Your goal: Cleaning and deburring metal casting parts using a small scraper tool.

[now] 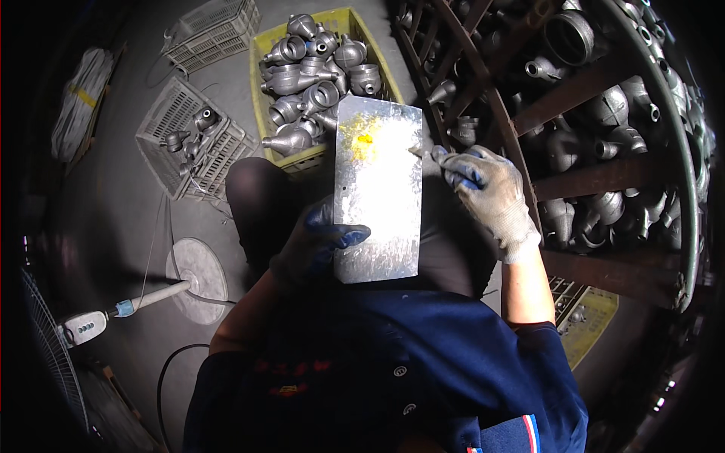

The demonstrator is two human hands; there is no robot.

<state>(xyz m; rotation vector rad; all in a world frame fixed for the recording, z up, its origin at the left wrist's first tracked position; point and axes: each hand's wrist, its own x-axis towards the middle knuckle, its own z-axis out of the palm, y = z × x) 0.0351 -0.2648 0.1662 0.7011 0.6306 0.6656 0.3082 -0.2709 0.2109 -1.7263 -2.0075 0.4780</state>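
Observation:
My left hand [326,235], in a grey glove with a blue-coated palm, grips the left edge of a flat metal sheet [377,260], its thumb lying on the face. The sheet stands over my lap, bright with glare, and a yellow smear marks its upper left. To the right of the sheet, my right hand [487,185], in a pale glove with blue fingertips, is closed on a slim tool [423,152]. That tool's pale tip points at the sheet's right edge; glare hides whether they touch, and its kind is unclear.
Ahead stands a yellow crate [264,143] heaped with grey metal castings. A grey plastic crate [162,128] with a few castings lies left of it. On the right is a large metal-framed bin [491,98] full of castings. A fan on a round base [215,291] is at left.

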